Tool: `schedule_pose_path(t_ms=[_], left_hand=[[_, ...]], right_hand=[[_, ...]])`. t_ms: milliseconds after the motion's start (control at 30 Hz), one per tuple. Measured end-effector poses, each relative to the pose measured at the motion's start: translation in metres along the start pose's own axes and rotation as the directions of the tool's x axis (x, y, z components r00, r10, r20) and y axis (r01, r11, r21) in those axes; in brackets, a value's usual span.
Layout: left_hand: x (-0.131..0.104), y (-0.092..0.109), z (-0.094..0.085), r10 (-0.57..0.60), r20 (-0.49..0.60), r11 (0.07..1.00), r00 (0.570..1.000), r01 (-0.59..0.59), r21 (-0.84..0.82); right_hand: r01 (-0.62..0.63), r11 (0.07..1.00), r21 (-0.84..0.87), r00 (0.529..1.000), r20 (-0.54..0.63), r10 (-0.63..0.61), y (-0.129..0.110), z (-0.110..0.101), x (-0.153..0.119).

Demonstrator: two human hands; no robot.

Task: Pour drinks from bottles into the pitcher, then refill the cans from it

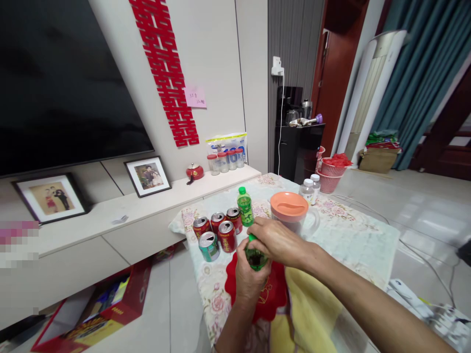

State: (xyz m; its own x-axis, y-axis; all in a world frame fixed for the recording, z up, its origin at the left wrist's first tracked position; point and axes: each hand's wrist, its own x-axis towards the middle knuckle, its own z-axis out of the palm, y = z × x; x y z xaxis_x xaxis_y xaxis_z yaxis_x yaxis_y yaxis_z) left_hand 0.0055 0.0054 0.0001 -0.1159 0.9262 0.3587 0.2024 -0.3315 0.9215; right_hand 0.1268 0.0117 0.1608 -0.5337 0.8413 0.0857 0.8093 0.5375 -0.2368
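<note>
Both of my hands are on a green bottle (pixel 256 259) above a red mat (pixel 274 294) on the table. My left hand (pixel 248 277) wraps round the bottle's body. The fingers of my right hand (pixel 275 240) are closed on its green cap (pixel 252 237). Just behind stands a second green bottle (pixel 245 208), upright and capped. To its left, several red cans (pixel 227 236) and one teal can (pixel 209 246) are grouped together. A clear pitcher with an orange lid (pixel 289 204) stands beyond my right hand.
Two white-capped bottles (pixel 308 190) stand behind the pitcher on the flowered tablecloth (pixel 349 235). A yellow cloth (pixel 312 314) lies at the near edge. A white cabinet (pixel 147 220) with framed photos is at the left, power strips (pixel 412 299) at the lower right.
</note>
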Motion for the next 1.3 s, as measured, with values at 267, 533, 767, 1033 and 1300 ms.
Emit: schedule_pose_path(t_ms=[267,533,767,1033,1300], left_hand=[[0.0,-0.014,0.003,0.005,-0.014,1.0,1.0,-0.005,0.011],[-0.001,-0.013,0.003,0.019,-0.014,1.0,1.0,-0.019,-0.005],[-0.002,-0.013,0.002,0.023,0.006,1.0,1.0,-0.024,0.016],[0.0,-0.003,-0.001,-0.014,-0.002,1.0,1.0,0.014,0.013],[0.001,-0.006,0.0,0.01,-0.001,0.999,1.0,-0.01,-0.03]], right_hand=[[0.105,0.993,0.047,0.993,0.048,-0.108,0.012,-0.009,0.001],[-0.014,0.996,-0.091,0.998,0.066,0.02,-0.007,-0.012,0.002],[-0.143,0.968,-0.205,0.989,-0.004,0.145,-0.018,-0.002,0.005],[-0.076,0.982,-0.17,0.995,0.055,0.087,-0.012,-0.012,-0.002],[-0.156,0.979,-0.134,0.988,-0.001,0.157,-0.014,-0.004,0.001]])
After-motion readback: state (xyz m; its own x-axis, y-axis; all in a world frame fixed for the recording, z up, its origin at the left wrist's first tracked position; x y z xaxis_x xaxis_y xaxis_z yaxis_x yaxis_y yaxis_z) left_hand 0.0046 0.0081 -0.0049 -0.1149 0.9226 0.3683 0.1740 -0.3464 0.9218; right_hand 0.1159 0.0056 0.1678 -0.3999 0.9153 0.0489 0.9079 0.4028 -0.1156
